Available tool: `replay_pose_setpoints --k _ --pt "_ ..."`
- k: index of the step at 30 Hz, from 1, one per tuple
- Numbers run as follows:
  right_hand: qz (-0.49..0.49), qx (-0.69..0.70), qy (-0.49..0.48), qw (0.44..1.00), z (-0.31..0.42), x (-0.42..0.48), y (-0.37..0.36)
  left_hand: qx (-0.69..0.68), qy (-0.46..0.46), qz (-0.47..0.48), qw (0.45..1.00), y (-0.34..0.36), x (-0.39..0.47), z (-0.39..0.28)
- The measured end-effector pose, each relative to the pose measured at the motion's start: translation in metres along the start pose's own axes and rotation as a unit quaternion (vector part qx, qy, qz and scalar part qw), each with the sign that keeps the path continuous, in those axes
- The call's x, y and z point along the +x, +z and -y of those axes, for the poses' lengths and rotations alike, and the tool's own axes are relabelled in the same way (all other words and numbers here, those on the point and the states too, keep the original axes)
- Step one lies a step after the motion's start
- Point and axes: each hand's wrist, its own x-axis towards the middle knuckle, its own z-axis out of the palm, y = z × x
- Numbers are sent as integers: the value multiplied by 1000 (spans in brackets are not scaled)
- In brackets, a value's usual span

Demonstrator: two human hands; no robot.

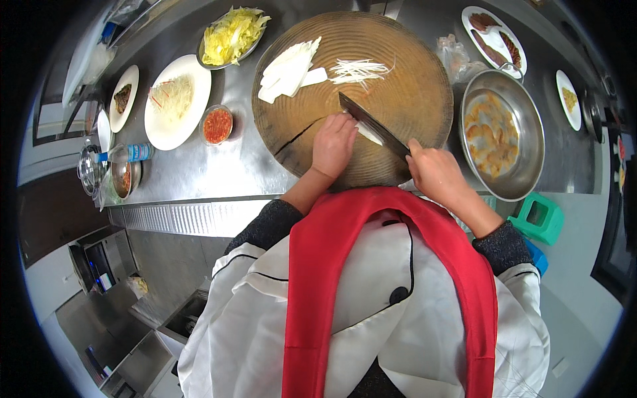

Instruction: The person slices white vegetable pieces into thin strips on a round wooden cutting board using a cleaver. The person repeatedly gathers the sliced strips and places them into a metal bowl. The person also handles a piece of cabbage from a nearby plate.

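My right hand (438, 171) grips the handle of a dark cleaver (375, 124), its blade slanting up to the left over a round wooden chopping block (413, 74). Bent fingers of my left hand (336, 142) hold down a white slice (369, 134) beside the blade; the hand and blade hide part of it. Farther back on the block lies a small heap of thin white shreds (361, 70). To its left rests a fanned pile of flat white slices (288, 72). A dark crack runs through the block's left side.
Left of the block stand shredded cabbage leaves (234, 37) in a bowl, red chopped sauce (217, 126), a plate of pale shreds (171, 99) and a bottle (132, 152). At right are a steel basin (540, 134), a plastic bag (453, 57) and a meat plate (497, 37).
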Motion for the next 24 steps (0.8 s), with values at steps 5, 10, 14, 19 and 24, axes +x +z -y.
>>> replay_pose_setpoints --k 5,10,14,19,24 --pt "-6 -1 12 1000 2 2 16 2 12 -3 1000 -1 2 -1" --pt "-12 18 23 999 -6 11 7 2 -8 12 1000 -2 0 0" --pt "6 5 11 1000 0 5 -3 9 -2 10 1000 -2 1 0" --pt "7 0 7 1000 4 1 -2 9 -3 7 1000 -2 -1 -1" --pt "1 -8 17 1000 -1 7 19 4 -5 18 1000 -1 1 0"
